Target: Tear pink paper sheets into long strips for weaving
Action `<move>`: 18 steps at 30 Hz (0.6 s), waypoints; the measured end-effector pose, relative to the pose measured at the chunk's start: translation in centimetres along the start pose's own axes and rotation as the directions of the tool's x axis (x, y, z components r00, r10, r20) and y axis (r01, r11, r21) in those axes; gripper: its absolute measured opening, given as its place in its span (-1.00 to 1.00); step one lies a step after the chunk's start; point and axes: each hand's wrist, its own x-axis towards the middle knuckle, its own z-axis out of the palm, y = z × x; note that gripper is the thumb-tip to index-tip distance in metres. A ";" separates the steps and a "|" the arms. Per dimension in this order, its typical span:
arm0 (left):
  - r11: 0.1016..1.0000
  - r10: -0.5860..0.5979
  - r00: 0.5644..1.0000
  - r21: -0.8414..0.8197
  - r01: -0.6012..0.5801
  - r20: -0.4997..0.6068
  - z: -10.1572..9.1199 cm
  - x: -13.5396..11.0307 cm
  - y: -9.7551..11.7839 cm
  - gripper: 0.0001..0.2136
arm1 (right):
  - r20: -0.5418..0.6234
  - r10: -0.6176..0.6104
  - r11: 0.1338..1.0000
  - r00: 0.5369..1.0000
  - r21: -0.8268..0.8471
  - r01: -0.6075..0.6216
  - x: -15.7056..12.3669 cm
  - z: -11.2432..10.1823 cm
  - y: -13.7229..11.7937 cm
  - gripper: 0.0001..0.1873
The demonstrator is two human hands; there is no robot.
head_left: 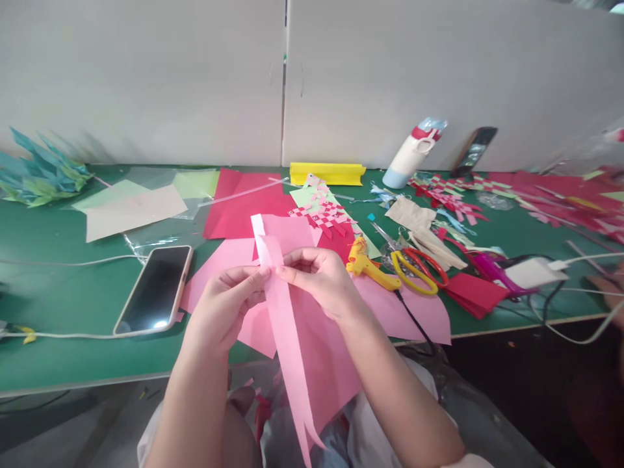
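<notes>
A sheet of pink paper (324, 364) hangs over the table's front edge, with a long folded strip along its left side. My left hand (234, 296) pinches the strip's left edge between thumb and fingers. Close beside it, my right hand (314, 276) pinches the same paper, thumb in front and fingers curled. The strip's lower end is split and dangles over my lap. White shows at the paper's top left corner. More pink sheets and woven red-and-pink paper fish (326, 214) lie behind my hands.
A phone (155, 289) lies on the green table at left. Right of my hands are a yellow glue gun (368, 266), scissors (414, 266) and a purple device (497, 273) with cables. A white bottle (412, 156) stands behind. At far right another person's hand (609, 292) shows, blurred.
</notes>
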 end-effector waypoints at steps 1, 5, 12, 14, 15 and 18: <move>1.000 -0.004 1.000 -0.011 0.004 0.007 0.0 0.0 -0.1 -0.88 | -0.005 -0.005 1.000 1.000 -0.005 0.005 0.0 0.0 0.0 -0.76; 0.999 -0.003 0.999 -0.049 0.006 0.043 0.0 0.0 -0.2 -0.88 | -0.001 -0.028 1.000 1.000 -0.002 0.028 -0.1 -0.1 -0.1 -0.79; 0.999 -0.004 0.998 -0.034 0.006 0.056 -0.1 0.0 -0.1 -0.89 | 0.018 -0.020 1.000 1.000 0.010 0.020 -0.2 -0.2 -0.1 -0.81; 0.999 0.000 0.999 -0.034 0.001 0.039 -0.1 0.0 -0.1 -0.90 | 0.029 0.007 1.000 1.000 0.001 -0.007 -0.1 -0.2 0.0 -0.80; 0.999 0.002 0.999 -0.039 -0.001 0.034 0.0 0.0 -0.1 -0.90 | 0.033 0.019 1.000 0.999 -0.001 -0.019 -0.1 -0.3 0.0 -0.80; 0.999 0.006 0.999 -0.052 -0.004 0.034 0.0 0.1 0.0 -0.90 | 0.030 0.022 1.000 0.999 0.007 -0.022 0.0 -0.2 0.2 -0.80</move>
